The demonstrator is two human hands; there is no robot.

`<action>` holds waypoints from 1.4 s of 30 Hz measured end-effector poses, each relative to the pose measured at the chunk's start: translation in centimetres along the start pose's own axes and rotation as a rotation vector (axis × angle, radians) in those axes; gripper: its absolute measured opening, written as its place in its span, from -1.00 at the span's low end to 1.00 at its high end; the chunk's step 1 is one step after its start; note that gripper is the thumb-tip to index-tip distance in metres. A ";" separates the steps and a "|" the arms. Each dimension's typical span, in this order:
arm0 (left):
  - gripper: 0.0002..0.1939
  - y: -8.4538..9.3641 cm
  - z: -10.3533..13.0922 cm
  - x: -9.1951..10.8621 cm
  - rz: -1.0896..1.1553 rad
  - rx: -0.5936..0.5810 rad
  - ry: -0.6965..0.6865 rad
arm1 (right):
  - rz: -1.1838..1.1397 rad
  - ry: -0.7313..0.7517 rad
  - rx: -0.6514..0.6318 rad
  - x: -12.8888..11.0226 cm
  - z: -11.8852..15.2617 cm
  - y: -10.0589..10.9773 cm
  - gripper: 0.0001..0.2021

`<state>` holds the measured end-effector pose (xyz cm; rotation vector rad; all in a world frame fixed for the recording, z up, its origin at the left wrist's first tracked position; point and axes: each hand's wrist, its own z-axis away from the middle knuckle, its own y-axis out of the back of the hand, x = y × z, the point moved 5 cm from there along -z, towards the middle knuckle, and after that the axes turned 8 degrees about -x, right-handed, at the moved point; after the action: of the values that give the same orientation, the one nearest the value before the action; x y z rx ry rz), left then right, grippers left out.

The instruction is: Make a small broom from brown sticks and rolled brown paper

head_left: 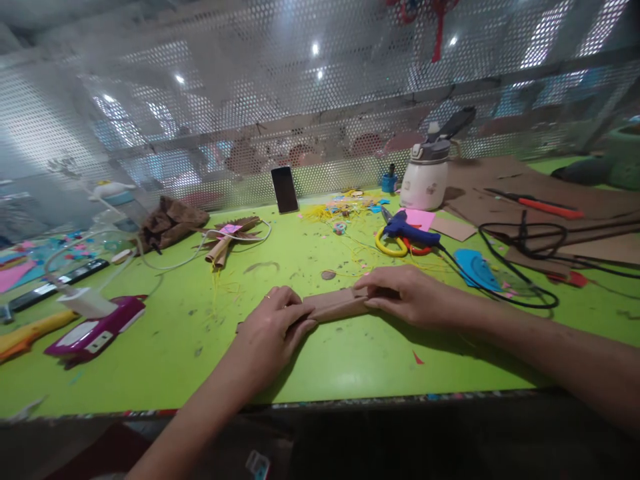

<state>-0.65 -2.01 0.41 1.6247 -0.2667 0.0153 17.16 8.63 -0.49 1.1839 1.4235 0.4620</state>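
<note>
A narrow strip of folded brown cardboard (pixel 336 305) lies across the green table (pixel 345 363) in front of me. My left hand (pixel 273 327) grips its left end, thumb and fingers closed on it. At the other end, my right hand (pixel 407 293) pinches the cardboard between thumb and fingers. Part of the strip is hidden under both hands. Just beyond my right hand are scissors (pixel 393 247) with yellow and red handles, and a blue glue gun (pixel 411 229) lies over them.
A purple power strip (pixel 117 317) with a white charger (pixel 90 302) sits at left. Behind are a rolled cardboard piece (pixel 219 253), a phone (pixel 285 189) and a white bottle (pixel 425 177). At right lie a black cable (pixel 537 303), cardboard sheets (pixel 530 177) and a red-handled cutter (pixel 550 206).
</note>
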 end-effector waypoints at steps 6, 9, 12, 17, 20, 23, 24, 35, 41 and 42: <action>-0.75 0.2 -0.1 -0.4 0.082 0.006 -0.049 | -0.021 0.010 -0.031 0.1 0.0 -0.2 -0.78; -0.76 0.1 -0.1 -0.7 0.085 0.034 -0.087 | 0.019 0.057 -0.045 0.0 0.2 -0.2 -0.79; -0.75 -0.2 0.0 -0.9 0.078 0.037 -0.101 | 0.140 0.080 -0.077 -0.2 0.3 -0.1 -0.77; -0.71 -0.4 -0.2 -1.0 0.090 0.011 -0.088 | 0.309 0.080 0.036 -1.4 0.3 0.5 -0.82; -0.69 -0.3 -0.3 -1.0 0.097 -0.003 -0.083 | 0.337 0.134 0.040 -2.1 0.2 0.0 -0.82; -0.68 -0.3 -0.5 -1.0 0.080 -0.018 -0.071 | 0.346 0.140 0.016 -2.0 0.1 -0.9 -0.82; -0.67 -0.3 -0.5 -0.9 0.069 -0.021 -0.062 | 0.344 0.133 0.023 -1.8 0.1 -1.0 -0.82; -0.71 -0.1 -0.4 0.0 -0.117 0.047 -0.035 | 0.330 0.100 -0.001 -1.0 -0.1 -0.7 -0.81; -0.70 -0.2 0.0 0.6 -0.192 0.047 -0.046 | 0.242 0.080 -0.003 -0.7 -0.1 -0.3 -0.76; -0.69 -0.3 0.1 0.6 -0.181 0.047 -0.056 | 0.225 0.063 0.001 -0.5 -0.2 -0.3 -0.77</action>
<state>0.00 -2.23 0.25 1.6924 -0.1627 -0.1628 16.74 8.14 -0.42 1.3476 1.3491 0.6592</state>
